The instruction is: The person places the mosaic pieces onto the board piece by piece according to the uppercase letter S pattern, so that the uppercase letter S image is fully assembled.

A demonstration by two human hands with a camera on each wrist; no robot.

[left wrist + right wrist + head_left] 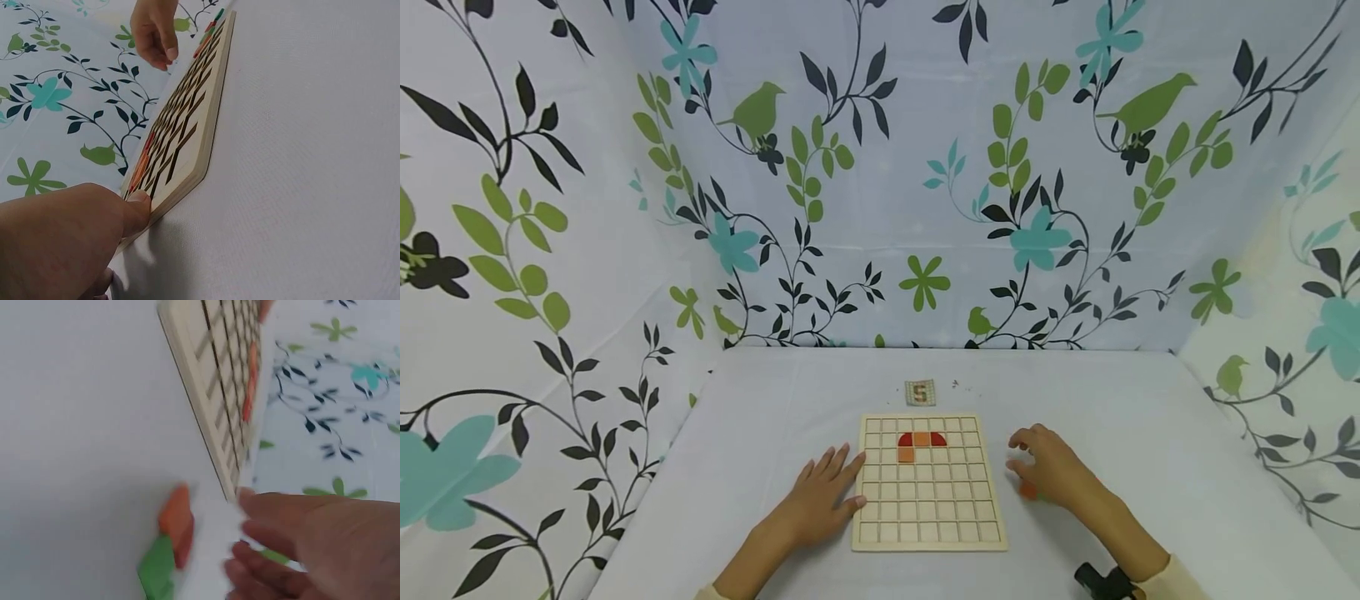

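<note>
A wooden grid board [928, 490] lies flat on the white-covered table. In its upper part sit two red rounded pieces [938, 439], an orange square [921, 438] between them, and another orange square [906, 455] below the left one. My left hand [822, 504] rests at the board's left side, fingers extended; its thumb [139, 203] touches the edge. To the right of the board, my right hand [1052, 468] hovers with fingers bent and apart, nothing visible in it. Beside it on the cloth are orange [176, 515], red [184, 544] and green [157, 565] pieces, blurred in the right wrist view.
Beyond the board's far edge lies a small square card [920, 392] with a figure on it, and tiny specks [956, 384] beside it. A black device [1105, 581] is at the right wrist. Patterned cloth [962, 183] hangs behind and at both sides.
</note>
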